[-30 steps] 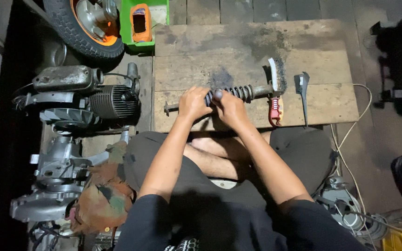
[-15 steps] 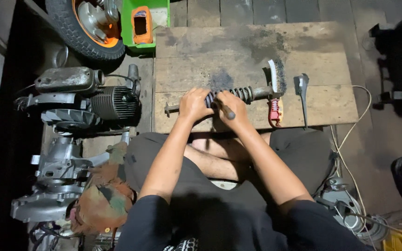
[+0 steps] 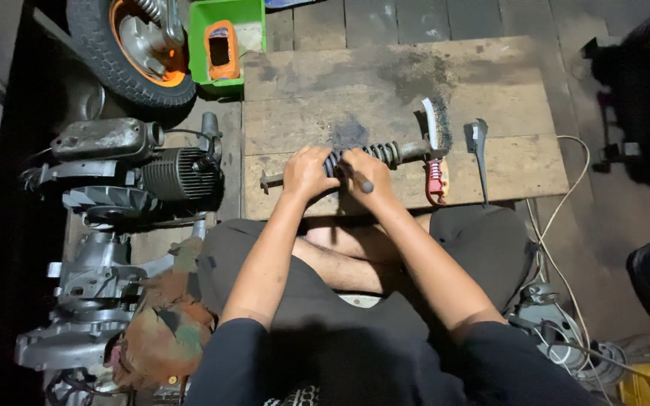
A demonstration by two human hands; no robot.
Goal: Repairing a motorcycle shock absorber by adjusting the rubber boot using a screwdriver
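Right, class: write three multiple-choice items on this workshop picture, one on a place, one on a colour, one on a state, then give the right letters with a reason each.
1. Where does the wire brush with the red-and-cream handle lie?
A. on the wooden board, at the far end of the spring part
B. in the green tray
C. on the person's lap

2. What colour is the rim of the black-tyred wheel?
A. blue
B. orange
C. white

3. How is the dark coil-spring shock absorber held?
A. lifted clear of the board
B. untouched
C. lying on the worn wooden board, both hands on it

Answers: 1 A, the brush rests on the board beside the spring's end. 2 B, orange shows inside the tyre. 3 C, the left hand and right hand grip its near end as it lies flat.
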